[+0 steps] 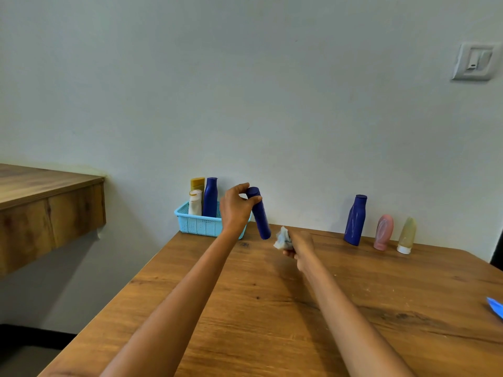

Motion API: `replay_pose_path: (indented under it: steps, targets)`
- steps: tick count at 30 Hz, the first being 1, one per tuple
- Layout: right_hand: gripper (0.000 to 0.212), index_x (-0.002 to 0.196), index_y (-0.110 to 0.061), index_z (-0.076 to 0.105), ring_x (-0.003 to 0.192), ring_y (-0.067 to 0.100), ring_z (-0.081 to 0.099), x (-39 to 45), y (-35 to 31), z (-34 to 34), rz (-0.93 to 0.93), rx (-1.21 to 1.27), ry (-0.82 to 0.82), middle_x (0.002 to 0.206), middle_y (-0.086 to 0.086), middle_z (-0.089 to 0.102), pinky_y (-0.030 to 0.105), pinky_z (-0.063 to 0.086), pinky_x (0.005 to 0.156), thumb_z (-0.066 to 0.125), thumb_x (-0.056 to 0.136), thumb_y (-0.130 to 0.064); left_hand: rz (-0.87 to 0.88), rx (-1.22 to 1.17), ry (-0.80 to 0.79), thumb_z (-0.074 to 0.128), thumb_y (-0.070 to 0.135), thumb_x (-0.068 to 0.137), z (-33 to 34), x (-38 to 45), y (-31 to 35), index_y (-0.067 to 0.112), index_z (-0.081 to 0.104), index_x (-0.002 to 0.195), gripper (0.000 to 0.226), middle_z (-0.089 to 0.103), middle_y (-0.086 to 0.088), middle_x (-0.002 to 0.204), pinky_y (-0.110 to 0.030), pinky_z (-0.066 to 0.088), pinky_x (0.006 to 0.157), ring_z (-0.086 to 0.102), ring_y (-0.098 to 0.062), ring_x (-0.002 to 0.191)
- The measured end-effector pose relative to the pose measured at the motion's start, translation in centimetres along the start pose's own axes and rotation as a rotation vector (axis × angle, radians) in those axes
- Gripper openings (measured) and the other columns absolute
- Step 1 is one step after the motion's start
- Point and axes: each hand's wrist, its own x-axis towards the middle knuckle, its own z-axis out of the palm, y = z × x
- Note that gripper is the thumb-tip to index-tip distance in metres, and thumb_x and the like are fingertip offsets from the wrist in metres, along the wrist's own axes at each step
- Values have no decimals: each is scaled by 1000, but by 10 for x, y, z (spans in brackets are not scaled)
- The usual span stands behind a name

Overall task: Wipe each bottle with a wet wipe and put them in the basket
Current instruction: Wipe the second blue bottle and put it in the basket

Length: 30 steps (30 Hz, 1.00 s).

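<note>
My left hand (pixel 235 210) grips the cap end of a dark blue cylindrical bottle (pixel 260 217), held tilted in the air just right of the light blue basket (pixel 197 224). My right hand (pixel 299 247) is closed on a crumpled white wet wipe (pixel 283 238), just below and right of the bottle's lower end, not touching it. In the basket stand a white bottle (pixel 195 203), a yellow-brown bottle (pixel 197 184) and a blue bottle (pixel 210 197). Upright on the table at the back right are a blue bottle (pixel 355 220), a pink bottle (pixel 383 232) and a pale yellow bottle (pixel 407 235).
The wooden table (pixel 272 308) stands against a pale wall. A second wooden surface (pixel 40 191) juts out at the left, across a gap. A blue object (pixel 495 307) shows at the right edge. A wall switch (pixel 475 61) is high on the right.
</note>
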Motion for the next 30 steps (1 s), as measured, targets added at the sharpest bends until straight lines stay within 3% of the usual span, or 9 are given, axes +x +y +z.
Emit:
replay_pose_path:
  steps: [4,10,13,18,22,27,30]
  targets:
    - [11,89,-11,63,92,26,64,-1,-5,0,-103,69,-4,101,11,64,33,55,72,54,90,-5,-11,13,-40,74,25,78,4,-3,-1,7,60,121,49,65,-8,115,-32,50,90,61,-22,101]
    - [16,103,-4,65,76,19,64,-15,-25,13,-239,185,-102,88,7,69,25,54,62,61,88,-7,32,103,-111,77,36,74,13,-9,-3,11,66,103,40,67,-3,99,-24,48,77,60,-13,89]
    - [17,104,-8,66,80,11,63,-20,-39,17,-377,238,-128,95,4,68,15,50,58,61,88,-6,-19,85,-85,76,39,73,13,-8,-3,10,63,101,42,67,-4,95,-34,54,81,62,-17,87]
    - [16,102,-17,70,88,9,65,-22,-33,20,-509,6,-121,100,-3,70,18,53,68,62,88,-14,-95,-3,9,77,41,71,4,1,2,12,66,97,40,71,-6,93,-33,55,75,65,-17,83]
    - [16,100,-12,71,87,14,65,-17,-14,17,-511,-191,-109,98,2,71,17,49,64,64,85,-15,-182,-118,10,78,37,72,-8,11,1,12,67,92,33,71,-10,92,-45,55,80,67,-26,87]
    - [15,98,-15,71,87,14,64,-10,4,11,-412,-275,-90,98,4,71,18,46,61,65,84,-11,-194,-178,55,77,33,74,-17,19,1,6,68,101,39,70,-12,92,-42,59,73,68,-26,87]
    - [18,101,-16,70,87,11,62,-8,7,9,-391,-239,-28,102,2,69,11,42,55,66,85,-12,-190,-196,53,77,29,76,-21,19,2,4,67,104,39,69,-12,94,-43,58,76,67,-26,89]
